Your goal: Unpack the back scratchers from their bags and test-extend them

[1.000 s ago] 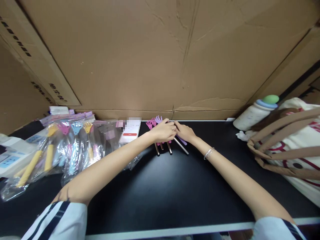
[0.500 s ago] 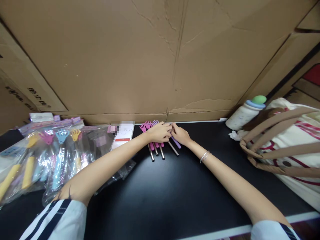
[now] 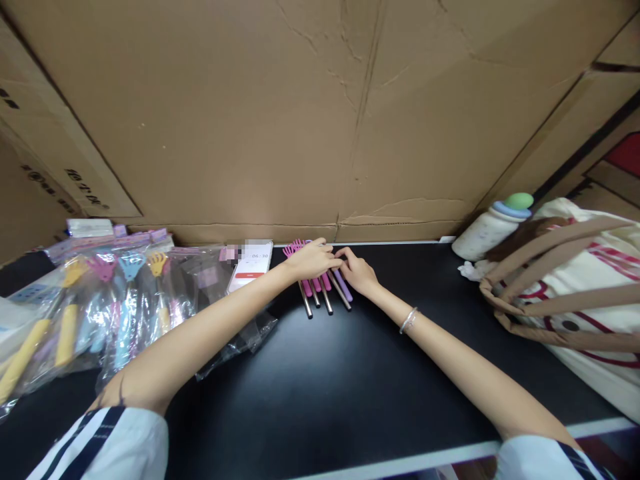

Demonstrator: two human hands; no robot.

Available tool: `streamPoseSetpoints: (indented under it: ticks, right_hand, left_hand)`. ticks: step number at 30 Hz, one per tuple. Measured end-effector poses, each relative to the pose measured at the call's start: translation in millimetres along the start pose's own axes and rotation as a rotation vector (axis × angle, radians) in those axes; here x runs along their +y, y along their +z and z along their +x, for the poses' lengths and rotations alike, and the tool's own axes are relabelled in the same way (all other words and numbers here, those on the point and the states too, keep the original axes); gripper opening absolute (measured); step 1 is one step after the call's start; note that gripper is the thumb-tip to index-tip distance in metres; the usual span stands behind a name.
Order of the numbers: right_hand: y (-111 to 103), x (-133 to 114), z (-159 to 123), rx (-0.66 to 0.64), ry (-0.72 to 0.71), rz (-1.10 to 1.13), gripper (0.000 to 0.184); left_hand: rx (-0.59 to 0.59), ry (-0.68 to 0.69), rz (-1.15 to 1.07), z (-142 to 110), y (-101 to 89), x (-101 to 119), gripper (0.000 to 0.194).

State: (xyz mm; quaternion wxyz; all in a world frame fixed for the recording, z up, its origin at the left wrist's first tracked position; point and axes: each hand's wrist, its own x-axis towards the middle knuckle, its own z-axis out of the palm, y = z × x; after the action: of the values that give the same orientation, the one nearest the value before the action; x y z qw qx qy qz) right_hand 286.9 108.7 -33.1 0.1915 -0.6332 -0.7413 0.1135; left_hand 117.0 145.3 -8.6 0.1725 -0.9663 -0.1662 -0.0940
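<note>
Several pink back scratchers (image 3: 309, 285) with small hand-shaped heads and metal rods lie side by side on the black tabletop. Along their right side is a purple back scratcher (image 3: 345, 288), its head mostly covered by my left hand (image 3: 313, 260). The left fingers are bent down over the purple one's upper part; their exact grip is partly hidden. From the right, my right hand (image 3: 359, 273) meets the left fingertips, its fingers and thumb curled at the purple handle. The metal rods point toward me.
Clear plastic bags (image 3: 135, 307) with yellow, blue and pink back scratchers lie at left. Beside them is a phone (image 3: 250, 267) showing a timer. A white bottle (image 3: 483, 232), crumpled tissue (image 3: 473, 270) and cloth bag (image 3: 570, 287) stand right. A cardboard wall (image 3: 300, 133) rises behind.
The purple back scratcher and its rod have swung left, closer alongside the pink ones. My right hand has shifted slightly, its fingers a little more spread. The view has tilted a little.
</note>
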Motion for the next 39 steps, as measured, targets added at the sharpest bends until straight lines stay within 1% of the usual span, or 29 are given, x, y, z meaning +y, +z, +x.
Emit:
streamPoseSetpoints:
  ticks: [4, 7, 9, 13, 17, 24, 31, 35, 39]
  right_hand:
    - [2.6, 0.2, -2.0, 0.031, 0.007, 0.076, 0.02]
    - [4.6, 2.0, -1.7, 0.05, -0.011, 0.128, 0.018]
    - [5.0, 4.0, -1.0, 0.057, -0.035, 0.164, 0.017]
    - [3.7, 8.8, 0.4, 0.054, -0.079, 0.237, 0.018]
    - [2.9, 10.9, 0.8, 0.058, -0.101, 0.261, 0.017]
    - [4.3, 2.6, -3.5, 0.073, -0.122, 0.181, 0.018]
    - [0.7, -6.2, -8.9, -0.012, -0.178, 0.089, 0.023]
    - [-1.9, -7.8, -9.4, -0.047, -0.188, 0.033, 0.022]
    - [-1.5, -11.6, -12.2, -0.064, -0.203, -0.025, 0.018]
  left_hand:
    - [0.024, -0.078, 0.01, -11.9, -5.2, 4.4, 0.018]
    - [0.023, -0.158, -0.005, -17.6, -3.8, 7.7, 0.019]
    - [0.014, -0.186, -0.034, -19.0, -1.2, 8.2, 0.021]
    - [0.0, -0.184, -0.114, -18.1, 2.6, 5.9, 0.023]
    - [-0.01, -0.171, -0.179, -18.0, 1.0, 3.5, 0.022]
    - [-0.013, -0.217, -0.201, -27.7, -4.3, 0.1, 0.023]
    - [-0.057, -0.18, -0.215, -43.7, -2.1, -4.5, 0.03]
    - [-0.08, -0.208, -0.216, -49.1, -1.9, -2.5, 0.034]
    - [-0.095, -0.236, -0.219, -53.8, -1.0, 1.7, 0.037]
